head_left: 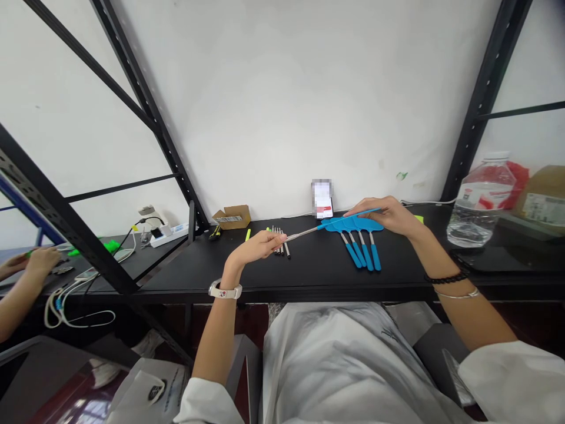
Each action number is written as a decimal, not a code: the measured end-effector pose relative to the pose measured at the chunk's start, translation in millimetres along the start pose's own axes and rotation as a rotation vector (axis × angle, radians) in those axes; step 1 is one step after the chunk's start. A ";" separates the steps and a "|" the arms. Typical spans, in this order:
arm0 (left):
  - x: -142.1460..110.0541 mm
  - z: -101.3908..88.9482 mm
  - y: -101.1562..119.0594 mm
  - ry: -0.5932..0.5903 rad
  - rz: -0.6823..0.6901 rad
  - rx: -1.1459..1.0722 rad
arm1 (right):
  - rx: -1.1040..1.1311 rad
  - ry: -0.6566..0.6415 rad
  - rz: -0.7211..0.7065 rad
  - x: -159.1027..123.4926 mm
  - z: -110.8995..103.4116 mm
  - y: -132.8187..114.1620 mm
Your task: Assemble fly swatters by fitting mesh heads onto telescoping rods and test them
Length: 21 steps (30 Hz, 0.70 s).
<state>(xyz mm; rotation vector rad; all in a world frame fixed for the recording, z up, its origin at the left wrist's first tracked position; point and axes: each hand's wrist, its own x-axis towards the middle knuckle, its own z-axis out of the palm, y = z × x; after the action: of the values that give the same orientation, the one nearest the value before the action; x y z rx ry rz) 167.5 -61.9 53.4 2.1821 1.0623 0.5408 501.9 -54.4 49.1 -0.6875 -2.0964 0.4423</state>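
Observation:
My left hand [261, 246] is closed in a pinch round the thin metal rod of a blue fly swatter [325, 225]. The rod slants up to the right, and the flat head is seen nearly edge-on. My right hand [388, 213] grips that head between thumb and fingers; the thumb is partly hidden. Beneath it, several matching fly swatters [362, 247] lie fanned on the black table, heads overlapping and blue handles towards me. Just behind and beside my left hand lie several slim metal rods with black ends [282, 241], partly covered by the hand.
A phone [322, 197] leans against the wall. An opened cardboard box [233, 217] and a yellow-black tool [215, 233] are at back left. A large water bottle [479, 203] stands right. At far left, another person's hands [37, 262] work near a power strip [170, 234].

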 end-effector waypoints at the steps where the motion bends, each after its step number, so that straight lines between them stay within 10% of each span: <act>1: -0.1 -0.4 -0.1 -0.005 -0.005 -0.005 | 0.016 -0.002 -0.008 0.1 -0.2 0.1; 21: -12.0 -15.0 -3.6 -0.020 -0.033 -0.031 | -0.025 0.047 -0.015 -5.5 -14.5 1.2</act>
<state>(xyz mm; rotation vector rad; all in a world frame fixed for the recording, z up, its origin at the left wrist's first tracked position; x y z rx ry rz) 149.5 -64.4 60.5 2.1354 1.0708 0.5157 516.8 -56.1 53.2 -0.6900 -2.0648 0.3894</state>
